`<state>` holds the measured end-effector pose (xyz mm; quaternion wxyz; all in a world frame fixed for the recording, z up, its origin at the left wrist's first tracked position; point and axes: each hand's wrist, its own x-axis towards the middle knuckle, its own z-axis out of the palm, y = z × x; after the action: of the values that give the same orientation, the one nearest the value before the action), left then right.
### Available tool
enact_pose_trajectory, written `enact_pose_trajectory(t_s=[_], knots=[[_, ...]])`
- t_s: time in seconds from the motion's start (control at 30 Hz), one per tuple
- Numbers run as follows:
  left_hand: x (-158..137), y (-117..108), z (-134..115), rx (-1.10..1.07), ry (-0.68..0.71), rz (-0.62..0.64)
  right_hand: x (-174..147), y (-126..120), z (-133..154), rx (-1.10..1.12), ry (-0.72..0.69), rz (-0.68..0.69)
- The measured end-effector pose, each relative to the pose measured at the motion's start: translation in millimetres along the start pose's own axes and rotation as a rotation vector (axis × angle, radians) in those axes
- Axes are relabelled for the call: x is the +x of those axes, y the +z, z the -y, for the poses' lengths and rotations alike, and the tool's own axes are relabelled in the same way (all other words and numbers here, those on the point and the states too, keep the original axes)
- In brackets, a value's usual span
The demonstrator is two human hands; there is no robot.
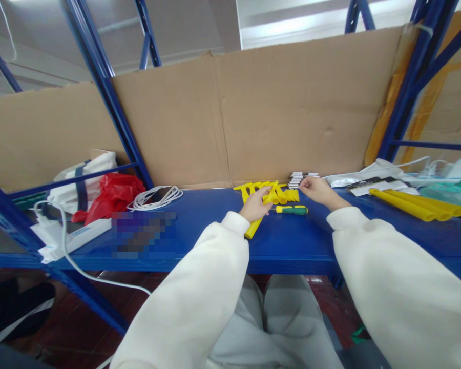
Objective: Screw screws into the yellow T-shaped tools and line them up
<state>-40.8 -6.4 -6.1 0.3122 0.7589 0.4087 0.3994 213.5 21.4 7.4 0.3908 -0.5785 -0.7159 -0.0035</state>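
Yellow pieces (280, 196) are spread toward the back edge of the tabletop (211, 220), partly covered by the left hand (256, 205); neither its grip nor that of the right hand (318, 190) can be told.

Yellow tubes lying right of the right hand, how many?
3 visible, side by side on the blue shelf, beyond the right hand: front tube, middle tube, back tube. Any underneath would be hidden.

Yellow pieces (279, 195); stack (295, 179) seemingly black-white.
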Motion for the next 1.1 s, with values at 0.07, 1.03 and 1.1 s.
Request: enact_pose_trajectory(t_s=[0.07,1.03,1.1], knots=[[0,0,0,0.008,-0.003,-0.005,3,-9,-18,-0.134,0.092,0.039],[5,31,-44,-0.199,-0.075,0.154,-6,-12,-41,-0.255,0.488,-0.094],[14,43,-51,-0.261,-0.068,0.18,-6,-11,-38,-0.224,0.51,-0.13]])
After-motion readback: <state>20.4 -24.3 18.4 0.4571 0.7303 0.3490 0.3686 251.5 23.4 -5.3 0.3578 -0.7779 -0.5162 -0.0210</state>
